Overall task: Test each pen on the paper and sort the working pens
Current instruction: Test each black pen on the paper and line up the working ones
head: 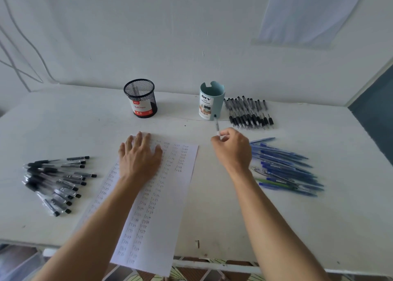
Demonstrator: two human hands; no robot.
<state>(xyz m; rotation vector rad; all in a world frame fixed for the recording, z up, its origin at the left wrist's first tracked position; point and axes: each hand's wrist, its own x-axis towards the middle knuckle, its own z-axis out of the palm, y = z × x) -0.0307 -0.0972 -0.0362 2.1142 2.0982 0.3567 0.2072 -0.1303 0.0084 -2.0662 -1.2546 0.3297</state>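
White table, white wall behind. Paper at centre; left hand flat on it, fingers straight. Right hand, 1 o'clock, pinches pen, pen's far end before teal organizer. Mesh cup 11 o'clock. Left black pens 9 o'clock; blue pens 3 o'clock; far black pens 1 o'clock.

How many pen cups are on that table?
2. A black mesh cup stands at the back, left of centre; a pale teal cup stands to its right, next to a row of black pens.

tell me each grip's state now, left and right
Left grip: open, pressed flat on the paper.
Right grip: closed, pinching a pen.
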